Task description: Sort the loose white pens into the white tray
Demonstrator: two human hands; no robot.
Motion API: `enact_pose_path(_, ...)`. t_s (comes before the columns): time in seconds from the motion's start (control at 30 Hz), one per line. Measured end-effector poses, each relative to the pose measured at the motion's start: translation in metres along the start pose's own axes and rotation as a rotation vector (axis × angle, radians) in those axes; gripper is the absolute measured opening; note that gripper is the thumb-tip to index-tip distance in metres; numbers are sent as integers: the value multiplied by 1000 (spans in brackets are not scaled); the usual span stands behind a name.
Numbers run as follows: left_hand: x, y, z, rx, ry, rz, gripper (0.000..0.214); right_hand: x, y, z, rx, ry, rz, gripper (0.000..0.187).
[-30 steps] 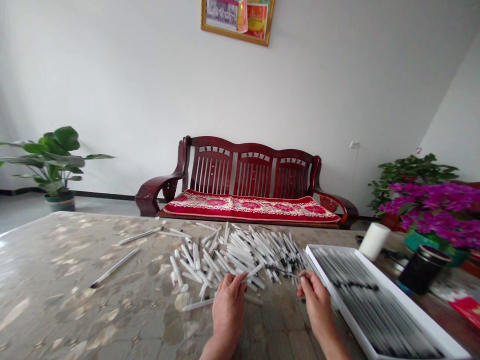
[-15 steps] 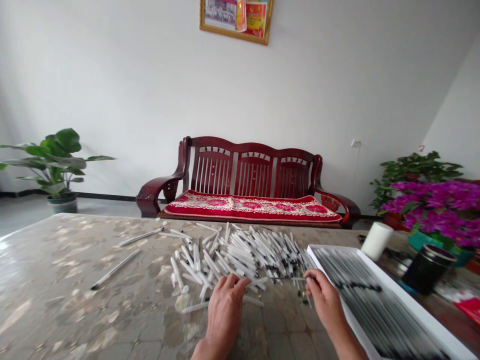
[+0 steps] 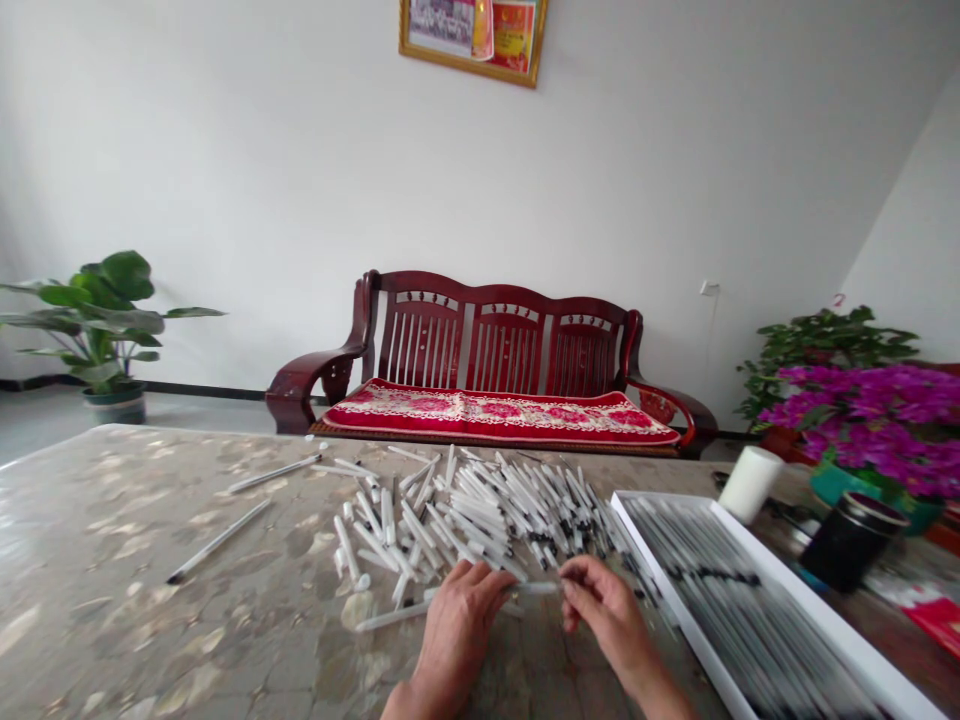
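Observation:
Between my hands lies a whitish translucent pen (image 3: pixel 537 588), held level just above the table. My left hand (image 3: pixel 466 618) is closed round its left end, back of the hand up. The fingertips of my right hand (image 3: pixel 601 606) pinch its right end, so that tip is hidden. Just beyond them spreads a heap of loose white pen barrels and caps (image 3: pixel 480 505), some with black parts. To the right stands a white tray (image 3: pixel 679 620) holding rows of clear pens with black ends (image 3: pixel 739 575).
Two separate pens lie on the left of the patterned table (image 3: pixel 247 640), one of them nearer (image 3: pixel 219 542). At the right are a white roll (image 3: pixel 750 484), a black cup (image 3: pixel 853 542) and purple flowers (image 3: pixel 877 420). A wooden bench (image 3: pixel 487 350) stands behind the table.
My right hand has moved left and slightly nearer, close to my left hand. A thin dark rod spanned the wider gap before; now the whitish pen fills the shorter one.

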State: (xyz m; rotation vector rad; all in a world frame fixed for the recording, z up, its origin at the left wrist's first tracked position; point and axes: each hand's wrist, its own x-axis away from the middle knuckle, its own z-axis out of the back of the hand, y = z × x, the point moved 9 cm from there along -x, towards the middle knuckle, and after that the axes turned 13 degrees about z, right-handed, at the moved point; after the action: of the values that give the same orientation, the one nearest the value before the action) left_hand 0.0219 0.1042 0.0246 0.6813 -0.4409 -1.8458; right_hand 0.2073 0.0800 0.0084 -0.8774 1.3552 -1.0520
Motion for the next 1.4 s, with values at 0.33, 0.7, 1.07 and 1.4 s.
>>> enact_pose_path(0.33,3,2,13,187,116,-60,25,6,15,-43,-602,-73,-175,36)
enact_pose_path(0.7,-2,-21,-54,1278,-187,532,46,5,10,-46,-567,9,-123,30)
enact_pose_path(1.07,2,-50,-51,1777,-29,881,21,-2,-8,99,1042,221,92,21)
enact_pose_path(1.4,0,-47,-53,1806,-54,879,23,3,11,107,1549,8,-70,20)
